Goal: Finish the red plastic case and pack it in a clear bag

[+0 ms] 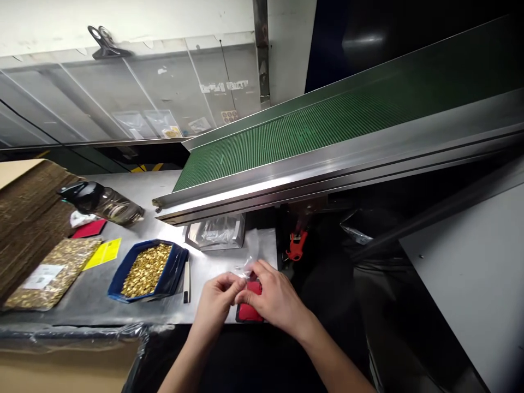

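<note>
My left hand [220, 295] is closed, thumb and finger pinched at the lower edge of a small clear plastic bag [250, 252]. From the other side my right hand [276, 295] grips the same bag, its fingers curled and partly hiding it. Whatever the bag holds is too small to make out. Just under the hands lies a red pad with a black rim [249, 312], partly covered by my right hand. To the left is a blue bin [118, 278] of small gold-coloured metal pieces [148, 268]. A thin light strip with a black end [186, 281] lies beside that bin.
A green ribbed conveyor [286, 134] slopes up to the right, its metal side above the hands. Beneath it sits a tray of clear bags [216, 232]. An orange-red tool [296, 245], a bottle [110, 203], a large bag of gold pieces [69, 256] and stacked cardboard [28, 202] stand around.
</note>
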Demonstrator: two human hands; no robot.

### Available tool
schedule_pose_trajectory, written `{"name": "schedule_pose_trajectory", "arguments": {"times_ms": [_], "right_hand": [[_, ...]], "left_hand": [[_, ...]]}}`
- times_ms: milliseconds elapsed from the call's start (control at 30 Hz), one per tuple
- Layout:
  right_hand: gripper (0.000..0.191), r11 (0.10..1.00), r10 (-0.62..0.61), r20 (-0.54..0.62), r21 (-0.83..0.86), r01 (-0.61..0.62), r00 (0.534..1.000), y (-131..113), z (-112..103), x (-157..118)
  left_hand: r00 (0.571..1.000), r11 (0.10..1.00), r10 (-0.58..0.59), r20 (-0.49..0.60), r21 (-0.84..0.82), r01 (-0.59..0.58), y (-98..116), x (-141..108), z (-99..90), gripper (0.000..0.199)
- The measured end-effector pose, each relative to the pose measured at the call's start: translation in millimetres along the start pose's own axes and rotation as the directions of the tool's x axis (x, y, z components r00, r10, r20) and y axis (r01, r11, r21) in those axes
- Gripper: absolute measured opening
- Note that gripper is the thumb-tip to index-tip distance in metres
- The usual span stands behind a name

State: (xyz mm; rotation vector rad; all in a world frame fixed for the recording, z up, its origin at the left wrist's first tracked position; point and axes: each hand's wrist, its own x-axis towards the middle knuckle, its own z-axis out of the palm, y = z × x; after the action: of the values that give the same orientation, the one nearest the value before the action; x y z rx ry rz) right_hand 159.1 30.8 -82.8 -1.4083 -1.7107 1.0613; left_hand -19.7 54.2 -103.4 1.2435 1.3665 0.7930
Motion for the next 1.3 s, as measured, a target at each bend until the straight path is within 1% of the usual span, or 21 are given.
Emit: {"name": "schedule_pose_trajectory", "arguments": {"times_ms": [100, 200, 267, 333, 467, 500, 567, 600, 633, 667, 700, 767, 833, 867, 933, 967, 1000, 1033, 1133, 1200, 1300], "right_hand": [[0.018, 0.995, 0.094, 0.122, 0.026, -0.097, 0.988, 1, -6, 0], [0.009, 0.973, 0.199, 0.127, 0.089, -0.211, 0.972, 11, -11, -7], [0.007, 0.959, 0.255, 0.087, 0.107, -0.263, 0.963, 16, -11, -13], [0.012, 0.941, 0.318, 0.048, 0.107, -0.321, 0.947, 19, -10, -19], [0.022, 0.897, 0.395, 0.050, 0.194, -0.397, 0.917, 23, -3, -29], [0.023, 0.900, 0.385, 0.034, 0.208, -0.384, 0.922, 26, -1, -31], [0.021, 0.921, 0.364, -0.088, 0.181, -0.345, 0.927, 35, 4, -35], [0.021, 0.925, 0.369, -0.179, 0.165, -0.342, 0.912, 40, 7, -37], [0.027, 0.912, 0.401, -0.251, 0.199, -0.358, 0.881, 47, 10, -39], [0.038, 0.878, 0.459, -0.277, 0.286, -0.383, 0.844, 53, 13, -41], [0.050, 0.819, 0.527, -0.245, 0.402, -0.409, 0.814, 59, 16, -42], [0.067, 0.650, 0.601, -0.051, 0.612, -0.450, 0.798, 68, 22, -45], [0.069, 0.458, 0.576, 0.147, 0.757, -0.467, 0.804, 72, 25, -48], [0.068, 0.365, 0.560, 0.203, 0.810, -0.459, 0.803, 72, 26, -49], [0.062, 0.192, 0.534, 0.251, 0.894, -0.404, 0.808, 71, 25, -51], [0.059, 0.155, 0.529, 0.241, 0.915, -0.372, 0.814, 71, 24, -52], [0.056, 0.165, 0.528, 0.215, 0.923, -0.348, 0.821, 70, 22, -52], [0.052, 0.204, 0.532, 0.180, 0.921, -0.332, 0.827, 70, 20, -52], [0.043, 0.364, 0.566, 0.071, 0.872, -0.327, 0.821, 70, 15, -52], [0.040, 0.441, 0.581, 0.016, 0.834, -0.331, 0.814, 71, 13, -51], [0.043, 0.482, 0.591, -0.015, 0.808, -0.339, 0.806, 73, 12, -52]], "left_hand": [[0.981, 0.993, -0.081, 0.177, -0.070, 0.095, -4, -8, 3.9, 0.059], [0.953, 0.982, -0.111, 0.282, -0.116, 0.149, -6, -15, 7.1, 0.050], [0.949, 0.975, -0.129, 0.289, -0.136, 0.174, -7, -17, 11.1, 0.041], [0.958, 0.967, -0.147, 0.246, -0.166, 0.191, -9, -17, 16.6, 0.038], [0.970, 0.942, -0.165, 0.178, -0.262, 0.208, -15, -16, 26.9, 0.037], [0.971, 0.936, -0.164, 0.172, -0.284, 0.208, -17, -16, 28.4, 0.037], [0.970, 0.902, -0.171, 0.175, -0.367, 0.225, -19, -16, 29.9, 0.036], [0.966, 0.865, -0.178, 0.186, -0.439, 0.244, -20, -16, 30.2, 0.035], [0.961, 0.813, -0.187, 0.205, -0.517, 0.268, -20, -16, 30.2, 0.033], [0.954, 0.752, -0.199, 0.226, -0.588, 0.296, -19, -16, 30.3, 0.032], [0.946, 0.690, -0.213, 0.246, -0.647, 0.324, -18, -17, 30.5, 0.030], [0.933, 0.610, -0.247, 0.260, -0.706, 0.358, -16, -17, 31.5, 0.028], [0.928, 0.591, -0.275, 0.252, -0.717, 0.369, -15, -17, 33.2, 0.030], [0.929, 0.595, -0.280, 0.241, -0.716, 0.365, -15, -18, 34.2, 0.033], [0.939, 0.629, -0.273, 0.211, -0.700, 0.339, -17, -19, 35.8, 0.040], [0.944, 0.656, -0.264, 0.196, -0.681, 0.325, -18, -19, 36.4, 0.044], [0.950, 0.687, -0.255, 0.177, -0.658, 0.307, -20, -19, 36.8, 0.046], [0.956, 0.720, -0.247, 0.161, -0.629, 0.292, -22, -19, 37.1, 0.047], [0.962, 0.786, -0.242, 0.124, -0.556, 0.270, -27, -19, 37.7, 0.047], [0.960, 0.799, -0.258, 0.106, -0.536, 0.274, -30, -18, 38.1, 0.046], [0.957, 0.800, -0.270, 0.102, -0.529, 0.282, -33, -17, 38.7, 0.050]]}}
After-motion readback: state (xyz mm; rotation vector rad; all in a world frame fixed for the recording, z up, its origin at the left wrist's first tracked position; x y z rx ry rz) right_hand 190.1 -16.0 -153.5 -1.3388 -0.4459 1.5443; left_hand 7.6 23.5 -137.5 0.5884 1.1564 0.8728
